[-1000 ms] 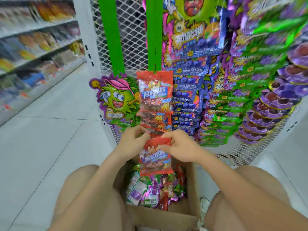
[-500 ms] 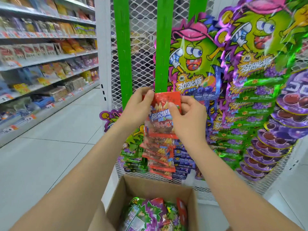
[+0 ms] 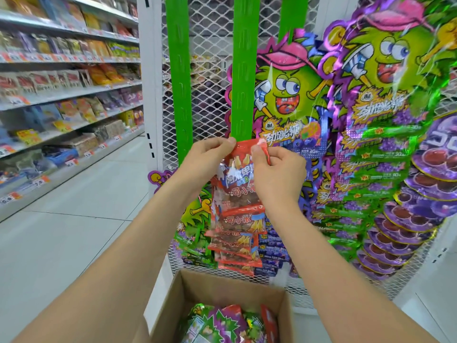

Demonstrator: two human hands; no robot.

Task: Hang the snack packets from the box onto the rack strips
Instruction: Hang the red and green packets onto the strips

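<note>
Mid-hang: left hand [image 3: 210, 157] and right hand [image 3: 277, 169] each keep a pinch grip on the red packet's [image 3: 237, 174] top edge, at the green strip [image 3: 243, 82] above the hung red ones. Next, probably: seat its hole on a free hook. Box [image 3: 222, 290] sits below on the shop floor [image 3: 74, 231]; aisle shelves [image 3: 61, 95] are to the left.

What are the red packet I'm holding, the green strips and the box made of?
The red packet looks like thin glossy plastic film: it creases and glints at the top. The green strips seem smooth, matte plastic with punched slots. The box is dull brown cardboard, probably corrugated, by its thick rim.
</note>
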